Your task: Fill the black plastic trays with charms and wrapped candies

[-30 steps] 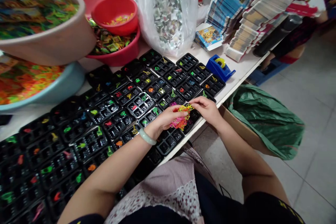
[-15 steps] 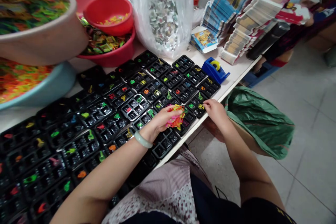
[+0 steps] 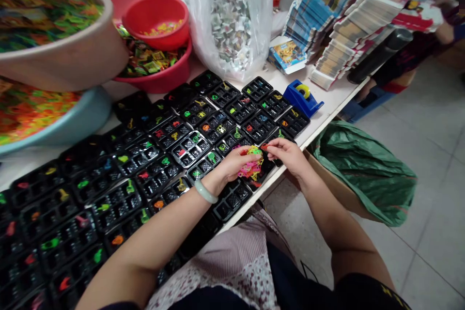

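My left hand [image 3: 231, 167], with a pale green bangle on the wrist, is closed round a bunch of small coloured plastic pieces [image 3: 250, 167] in pink, yellow, orange and green. My right hand [image 3: 286, 154] pinches one small red piece [image 3: 264, 147] right beside the bunch. Both hands hover over the black compartment trays [image 3: 232, 198] near the table's front edge. Several rows of these trays [image 3: 181, 147] cover the white table [image 3: 327, 104], many holding one or two coloured pieces.
A beige basin [image 3: 72, 53] and a light blue basin [image 3: 83, 116] of coloured pieces stand at the left. Red bowls [image 3: 156, 14], a clear plastic bag [image 3: 225, 14], stacked printed cards [image 3: 337, 24] and a blue tape dispenser [image 3: 301, 97] lie behind. A green bag [image 3: 363, 169] hangs beside the table.
My right hand reached out to a tray at the table's right edge, then came back to the bunch with a small red piece pinched. My left hand stayed closed round the bunch.
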Demonstrator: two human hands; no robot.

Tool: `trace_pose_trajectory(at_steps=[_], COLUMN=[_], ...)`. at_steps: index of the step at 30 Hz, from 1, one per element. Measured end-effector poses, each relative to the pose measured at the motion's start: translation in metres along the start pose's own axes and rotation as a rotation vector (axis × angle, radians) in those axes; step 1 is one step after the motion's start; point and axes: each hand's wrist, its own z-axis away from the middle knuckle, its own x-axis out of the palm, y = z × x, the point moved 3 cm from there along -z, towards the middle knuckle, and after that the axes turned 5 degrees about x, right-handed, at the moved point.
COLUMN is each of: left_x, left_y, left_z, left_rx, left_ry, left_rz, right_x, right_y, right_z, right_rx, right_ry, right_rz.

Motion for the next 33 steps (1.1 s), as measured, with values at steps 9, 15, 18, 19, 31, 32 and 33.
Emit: trace_pose_trajectory(at_steps=[9,15,18,19,31,32,33], left_x=[-0.015,-0.030,-0.033,-0.035,-0.068,-0.067,-0.067], left_y=[0.022,0.029,0.029,0.028,0.021,0.021,0.021], left_z=[-0.002,0.001,0.008,0.011,0.043,0.044,0.045], left_rx=[0.015,0.052,0.086,0.089,0.077,0.074,0.069], left_ry=[-0.016,0.074,0.090,0.098,0.197,0.203,0.212], left_rz=[0.059,0.064,0.060,0.057,0.156,0.160,0.164], right_x=[-0.089,-0.135,-0.128,-0.120,0.033,0.035,0.035], right_y=[0.004,-0.004,-0.008,-0.009,0.047,0.053,0.058], right_z=[-0.029,-0.057,-0.052,-0.045,0.086,0.088,0.090], right_rx=[-0.204,-0.194,-0.249,-0.298,-0.563,-0.570,-0.577], right_ry=[0.530,0.693,0.705,0.694,-0.446,-0.453,-0.456], right_rz=[0.309,0.806,0.944,0.954,1.038,1.069,1.085])
